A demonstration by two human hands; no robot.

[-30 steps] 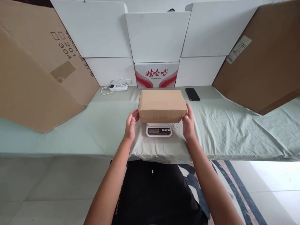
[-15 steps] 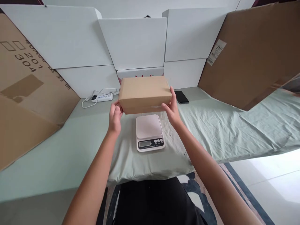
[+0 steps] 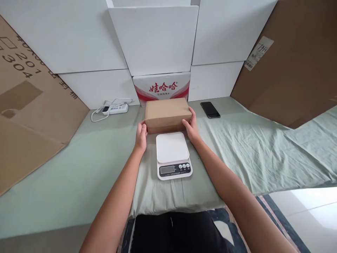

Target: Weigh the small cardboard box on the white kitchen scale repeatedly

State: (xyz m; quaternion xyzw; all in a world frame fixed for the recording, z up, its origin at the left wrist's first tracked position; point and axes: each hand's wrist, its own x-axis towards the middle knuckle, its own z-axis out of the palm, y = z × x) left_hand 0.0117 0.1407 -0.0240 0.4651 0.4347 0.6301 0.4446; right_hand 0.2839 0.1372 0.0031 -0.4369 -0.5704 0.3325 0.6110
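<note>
left hand — clasped against the left end of a brown cardboard box, thumb on the near face, fingers tucked round the side. right hand — clasped against the box's right end, fingers up along the side, thumb on the near face; the box is clamped between the two hands. box: plain, closed, lying flat and level on the pale green cloth that covers the table, just behind a white kitchen scale and just in front of a white carton with red print; whether it touches either cannot be told. scale: square white platform bare, dark display and three round buttons on its near edge, sitting between the two forearms. black phone: lying flat on the cloth to the right of the box, apart from it. white power strip: with its looped cord, on the cloth to the left of the box, near the back. white panels: standing along the back of the table. large brown cardboard sheets: leaning in at the left and right edges, the left one bearing printed numerals, the right one a white label.
</note>
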